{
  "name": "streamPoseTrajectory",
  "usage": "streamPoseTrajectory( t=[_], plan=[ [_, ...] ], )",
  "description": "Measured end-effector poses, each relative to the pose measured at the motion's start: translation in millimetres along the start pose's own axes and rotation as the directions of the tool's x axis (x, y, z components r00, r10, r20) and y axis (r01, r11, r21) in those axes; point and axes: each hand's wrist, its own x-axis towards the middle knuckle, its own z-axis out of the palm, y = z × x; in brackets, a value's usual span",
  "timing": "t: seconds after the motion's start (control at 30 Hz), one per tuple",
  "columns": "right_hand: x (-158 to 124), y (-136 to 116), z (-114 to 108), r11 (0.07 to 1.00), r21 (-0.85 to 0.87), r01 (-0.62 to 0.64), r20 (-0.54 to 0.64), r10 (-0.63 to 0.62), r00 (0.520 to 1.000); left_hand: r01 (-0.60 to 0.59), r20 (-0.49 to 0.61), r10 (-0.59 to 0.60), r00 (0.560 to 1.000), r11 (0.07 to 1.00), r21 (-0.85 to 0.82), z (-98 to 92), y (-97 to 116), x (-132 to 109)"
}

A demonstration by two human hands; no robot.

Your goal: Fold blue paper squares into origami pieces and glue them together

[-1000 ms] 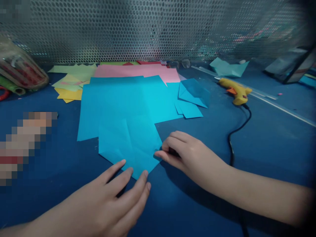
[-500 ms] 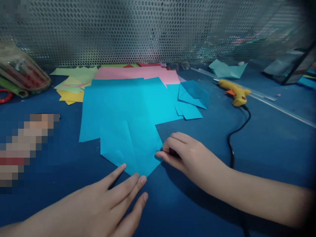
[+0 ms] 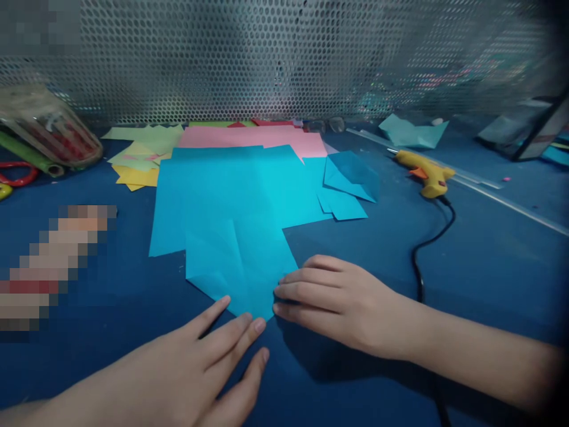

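A folded blue paper [image 3: 240,261] lies on the blue table, its point toward me, on top of a larger blue sheet [image 3: 222,184]. My left hand [image 3: 195,367] lies flat with fingers stretched out, its fingertips at the paper's lower tip. My right hand [image 3: 338,299] rests flat at the paper's right edge, fingers extended and together, tips touching the paper near its point. Neither hand holds anything.
Pink paper [image 3: 267,136], yellow and green sheets [image 3: 137,154] and smaller folded blue pieces [image 3: 347,184] lie behind. A yellow glue gun [image 3: 427,175] with a black cord [image 3: 422,249] is at right, beside a long ruler [image 3: 502,193]. A perforated metal screen [image 3: 267,59] closes the back. Scissors and a pouch are at left.
My right hand has uncurled from a loose fist and now lies flat, moved down to the paper's lower right edge. My left hand has slipped slightly back toward me.
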Motion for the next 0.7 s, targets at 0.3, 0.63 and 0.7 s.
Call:
streamPoseTrajectory(
  t=[0.3,0.63,0.7],
  plan=[
    [-8.4,13.7,-8.7,0.996,0.074,-0.058,0.006,0.058,0.998,0.169,-0.037,-0.175,0.984,0.977,-0.131,-14.1,-7.3,3.7],
    [-3.1,12.3,2.0,0.988,0.137,-0.066,-0.054,0.074,0.996,0.903,0.002,-0.966,0.259,0.243,0.353,-38.7,-94.1,-61.5],
    [-3.6,12.1,3.5,0.985,0.156,-0.073,-0.06,0.083,0.995,0.916,0.001,-0.994,0.11,0.102,0.388,-37.8,-92.9,-76.5]
  ],
)
